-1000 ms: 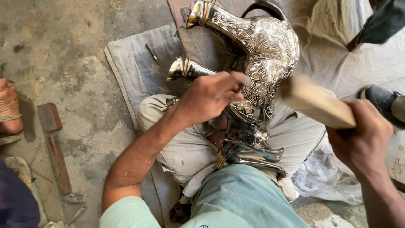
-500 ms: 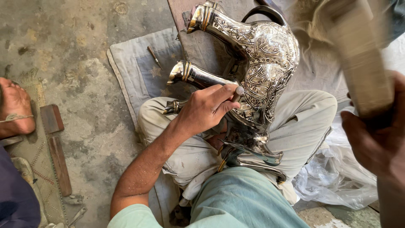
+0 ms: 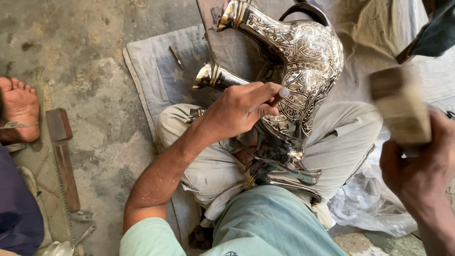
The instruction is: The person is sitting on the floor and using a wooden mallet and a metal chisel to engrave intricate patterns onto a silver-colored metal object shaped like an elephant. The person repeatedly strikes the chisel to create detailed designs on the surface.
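Observation:
A large engraved silver metal jug point(image 3: 303, 66) lies across my lap, its neck pointing away and its base against my legs. My left hand point(image 3: 239, 111) rests on the jug's side, pinching a thin chisel point(image 3: 277, 97) whose tip touches the patterned wall. My right hand point(image 3: 422, 166) is raised at the right edge, gripping a wooden mallet block point(image 3: 400, 106) that is blurred with motion. A second silver spout-like piece point(image 3: 213, 76) lies just beyond my left hand.
A grey cloth mat point(image 3: 161, 71) covers the concrete floor under me, with a small metal tool point(image 3: 177, 57) on it. Another person's bare foot point(image 3: 19, 109) rests at the left, beside wooden pieces point(image 3: 61, 156). Crumpled clear plastic point(image 3: 365, 208) lies at my right knee.
The mallet has swung: low beside the jug, then raised high, now lower again at the right. My left hand stays on the jug with the chisel.

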